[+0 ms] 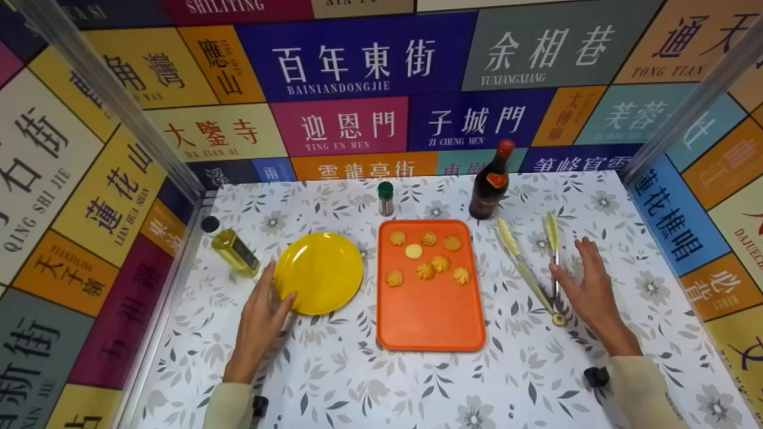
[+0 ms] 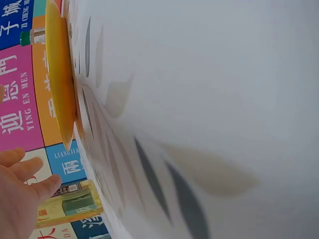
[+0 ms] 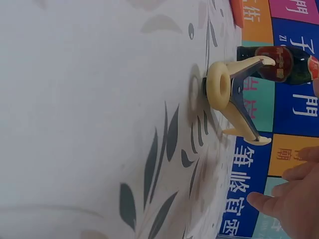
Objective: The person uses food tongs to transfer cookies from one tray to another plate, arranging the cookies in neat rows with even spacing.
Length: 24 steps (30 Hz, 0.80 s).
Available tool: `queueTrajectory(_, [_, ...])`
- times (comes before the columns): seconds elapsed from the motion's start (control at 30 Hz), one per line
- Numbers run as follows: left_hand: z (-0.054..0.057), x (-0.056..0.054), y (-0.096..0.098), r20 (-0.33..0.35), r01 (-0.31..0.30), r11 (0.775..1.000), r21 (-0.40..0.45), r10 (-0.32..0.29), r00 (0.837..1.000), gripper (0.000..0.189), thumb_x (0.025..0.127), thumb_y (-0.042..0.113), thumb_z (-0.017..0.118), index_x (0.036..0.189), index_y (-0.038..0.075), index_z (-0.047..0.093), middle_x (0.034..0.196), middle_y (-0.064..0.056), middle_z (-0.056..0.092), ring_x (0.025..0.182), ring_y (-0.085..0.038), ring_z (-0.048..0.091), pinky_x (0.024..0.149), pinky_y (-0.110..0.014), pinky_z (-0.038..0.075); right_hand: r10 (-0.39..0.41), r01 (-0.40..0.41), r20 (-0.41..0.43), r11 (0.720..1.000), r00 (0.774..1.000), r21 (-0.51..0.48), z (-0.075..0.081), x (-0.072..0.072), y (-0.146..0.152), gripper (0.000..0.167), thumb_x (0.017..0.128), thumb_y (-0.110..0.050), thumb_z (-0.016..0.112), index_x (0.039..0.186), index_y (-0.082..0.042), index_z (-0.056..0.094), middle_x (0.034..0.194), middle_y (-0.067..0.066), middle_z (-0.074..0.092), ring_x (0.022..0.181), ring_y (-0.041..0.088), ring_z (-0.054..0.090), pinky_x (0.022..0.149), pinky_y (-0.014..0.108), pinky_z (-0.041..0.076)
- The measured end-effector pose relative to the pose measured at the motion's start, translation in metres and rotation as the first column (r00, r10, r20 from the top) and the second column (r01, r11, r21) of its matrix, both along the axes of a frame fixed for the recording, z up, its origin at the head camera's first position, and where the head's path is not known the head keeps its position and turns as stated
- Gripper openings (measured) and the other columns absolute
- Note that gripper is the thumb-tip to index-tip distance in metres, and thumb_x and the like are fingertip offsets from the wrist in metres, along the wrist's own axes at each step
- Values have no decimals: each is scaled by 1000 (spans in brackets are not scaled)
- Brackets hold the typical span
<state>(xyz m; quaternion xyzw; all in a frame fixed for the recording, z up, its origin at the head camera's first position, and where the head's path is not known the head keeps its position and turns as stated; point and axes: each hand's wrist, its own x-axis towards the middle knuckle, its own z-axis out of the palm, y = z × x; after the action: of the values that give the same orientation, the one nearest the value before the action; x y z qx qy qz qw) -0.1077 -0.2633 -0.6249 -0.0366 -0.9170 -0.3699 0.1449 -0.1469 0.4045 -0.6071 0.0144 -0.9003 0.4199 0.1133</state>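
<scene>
My left hand [image 1: 260,319] is by the left rim of a round yellow plate [image 1: 319,274], its fingers extended and holding nothing. In the left wrist view this hand [image 2: 22,191] appears apart from the plate [image 2: 61,74], in front of a yellow oil bottle [image 2: 70,205]. Over on the right, my right hand [image 1: 590,295] hovers beside a pair of tongs [image 1: 527,275] with cream-coloured parts, whose arms are spread. The right wrist view shows a gap between that hand [image 3: 291,199] and the tongs [image 3: 218,85]. Nothing is in its grasp.
Between the hands lies an orange tray [image 1: 429,319] bearing several small cookies [image 1: 441,263]. A green-capped shaker [image 1: 385,199] and a dark red-topped bottle [image 1: 490,190] stand behind it. Walls with printed signs [image 1: 357,65] enclose the flower-patterned table [image 1: 357,387] at the back and sides.
</scene>
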Motion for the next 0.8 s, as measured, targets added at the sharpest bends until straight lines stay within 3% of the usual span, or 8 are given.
queueTrajectory(0.2, [-6, 1, -5, -56, -25, 975, 219, 38, 998, 72, 104, 17, 80, 167, 7, 47, 162, -17, 56, 146, -35, 55, 117, -58, 48, -48, 52, 40, 994, 998, -96, 2, 1, -5, 79, 110, -29, 72, 173, -4, 31, 179, 23, 23, 163, 49, 24, 125, 72, 27])
queueTrajectory(0.43, [-14, 6, -9, -146, -77, 940, 331, 132, 980, 54, 101, 1, 78, 153, 2, 63, 151, -19, 65, 137, -37, 62, 102, -33, 59, -83, 92, 68, 985, 994, -144, 1, 2, -7, 79, 111, -36, 69, 174, -9, 31, 178, 21, 28, 156, 56, 34, 121, 73, 34])
queueTrajectory(0.57, [-17, 8, -12, -87, -123, 909, 397, 171, 981, 45, 103, 2, 76, 148, 1, 68, 150, -16, 66, 134, -34, 64, 98, -28, 59, -98, 114, 103, 981, 990, -160, -1, 3, -8, 79, 111, -41, 67, 175, -12, 31, 179, 18, 28, 154, 58, 37, 120, 73, 35])
queueTrajectory(0.8, [-21, 11, -17, 102, -242, 839, 486, 221, 970, 40, 108, 10, 71, 148, 8, 68, 145, -14, 68, 132, -29, 66, 98, -8, 50, -84, 103, 133, 984, 988, -142, -4, 4, -10, 78, 112, -43, 64, 176, -14, 29, 180, 16, 28, 153, 58, 40, 117, 74, 39])
